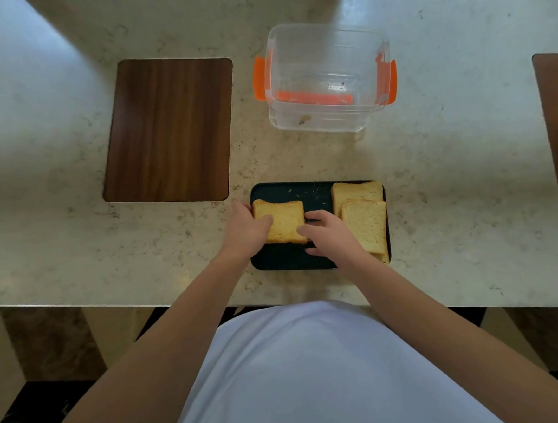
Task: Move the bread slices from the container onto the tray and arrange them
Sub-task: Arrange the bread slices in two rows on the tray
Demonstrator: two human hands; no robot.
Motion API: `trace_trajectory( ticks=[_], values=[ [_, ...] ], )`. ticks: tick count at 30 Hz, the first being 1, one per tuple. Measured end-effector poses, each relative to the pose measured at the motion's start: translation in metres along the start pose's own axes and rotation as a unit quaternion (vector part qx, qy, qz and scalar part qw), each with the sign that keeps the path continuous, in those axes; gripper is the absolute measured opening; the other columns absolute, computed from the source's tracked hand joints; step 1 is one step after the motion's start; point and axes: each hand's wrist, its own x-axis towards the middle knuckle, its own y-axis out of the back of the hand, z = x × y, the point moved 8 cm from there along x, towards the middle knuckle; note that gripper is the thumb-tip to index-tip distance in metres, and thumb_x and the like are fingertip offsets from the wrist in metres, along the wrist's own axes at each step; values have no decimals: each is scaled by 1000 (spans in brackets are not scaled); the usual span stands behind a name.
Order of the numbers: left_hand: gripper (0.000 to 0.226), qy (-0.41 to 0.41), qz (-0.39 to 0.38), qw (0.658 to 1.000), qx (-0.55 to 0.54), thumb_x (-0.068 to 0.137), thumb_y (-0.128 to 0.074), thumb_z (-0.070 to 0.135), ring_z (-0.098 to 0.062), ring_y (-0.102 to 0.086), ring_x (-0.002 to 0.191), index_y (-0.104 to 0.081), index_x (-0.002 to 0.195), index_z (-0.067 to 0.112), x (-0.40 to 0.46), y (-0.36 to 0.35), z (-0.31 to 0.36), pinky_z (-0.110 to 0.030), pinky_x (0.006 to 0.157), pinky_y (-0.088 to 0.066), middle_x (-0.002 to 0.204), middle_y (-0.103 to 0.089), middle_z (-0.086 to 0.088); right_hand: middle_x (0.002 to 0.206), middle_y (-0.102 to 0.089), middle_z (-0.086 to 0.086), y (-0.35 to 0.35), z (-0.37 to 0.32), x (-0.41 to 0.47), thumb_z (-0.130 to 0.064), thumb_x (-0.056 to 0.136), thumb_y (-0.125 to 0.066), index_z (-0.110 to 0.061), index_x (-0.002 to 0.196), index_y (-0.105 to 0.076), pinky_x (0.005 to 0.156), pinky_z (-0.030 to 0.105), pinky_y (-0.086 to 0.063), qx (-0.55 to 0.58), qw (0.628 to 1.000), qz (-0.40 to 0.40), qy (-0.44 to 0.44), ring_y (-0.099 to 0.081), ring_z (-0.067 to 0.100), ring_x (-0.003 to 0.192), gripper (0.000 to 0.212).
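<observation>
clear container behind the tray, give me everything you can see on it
The container is a clear, rectangular plastic tub with rounded corners and orange latch clips on its left and right sides. It stands upright and open on the pale stone counter, beyond the black tray and apart from it. No bread slices are left inside; only a small crumb-like bit and an orange strip show through near its front wall. Neither hand touches it.

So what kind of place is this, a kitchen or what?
Probably a home kitchen or dining counter: a pale stone-look countertop, a clear food container with orange clips, and bread slices on a dark tray.
</observation>
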Motion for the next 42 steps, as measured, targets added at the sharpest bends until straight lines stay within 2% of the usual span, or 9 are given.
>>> trace_trajectory(
  ticks=[7,10,14,19,23,28,31,36,42],
  values=[
    [29,-5,-51,998,24,86,-71,13,-5,-52,77,-45,96,21,-18,-3,-19,-23,63,-46,92,-52,6,109,-59,-13,4,14,-8,-24,93,-62,-20,142,-51,94,40,-57,-62,998,22,16,-62,10,100,50],
    [25,13,-66,998,21,83,-70,9,-14,-55,76,-49,84,23,-22,-7,-29,-34,69,-48,97,-60,-10,112,-60,-9,1,18,-9,-22,94,-61,-17,144,-49,85,32,-59,-48,999,13,6,-63,9,97,51],
    [52,25,-73,995,60,87,-69,16,-21,-55,106,-52,134,4,-19,-9,-31,-37,88,-48,127,-56,-12,129,-59,3,-4,18,-6,-21,94,-62,-14,145,-47,89,33,-58,-38,999,14,-10,-64,13,99,53],
    [63,30,-63,995,65,87,-67,18,-28,-52,123,-44,144,3,-13,-9,-22,-41,100,-47,139,-51,-13,124,-60,5,-6,20,-2,-21,93,-63,-12,144,-49,93,38,-58,-30,999,18,-28,-64,11,95,53],
    [23,-33,-33,993,109,85,-64,16,-26,-54,102,-57,107,10,-15,-3,-4,-42,90,-49,104,-53,-6,122,-60,4,-6,21,2,-21,93,-62,-13,142,-50,88,33,-59,-24,999,16,-32,-63,11,96,51],
    [63,-323,81,847,415,81,-74,28,-30,-50,116,-48,134,6,-48,-12,22,-39,92,-47,131,-52,-14,129,-59,3,2,14,-2,-22,90,-66,-14,139,-52,85,29,-53,-171,981,66,56,-60,11,98,52],
    [91,-291,34,824,485,75,-79,44,-32,-43,126,-34,144,6,-31,-22,5,-41,98,-43,142,-43,-14,131,-55,4,1,-6,1,-23,88,-69,-14,141,-48,85,30,-52,-270,949,99,130,-59,15,103,57],
    [107,-283,-20,800,529,72,-80,49,-39,-29,141,-21,153,12,-7,-27,0,-52,109,-33,159,-27,-13,121,-60,0,-4,-16,25,-28,87,-69,-11,143,-45,71,26,-49,-209,975,60,40,-57,11,94,63],
    [106,-320,-65,738,591,72,-76,48,-38,-33,133,-19,154,11,6,-39,26,-52,107,-32,145,-40,-13,111,-61,-1,3,-9,32,-23,85,-69,-11,138,-54,90,44,-58,-132,990,54,-12,-60,14,97,57]
  ],
)
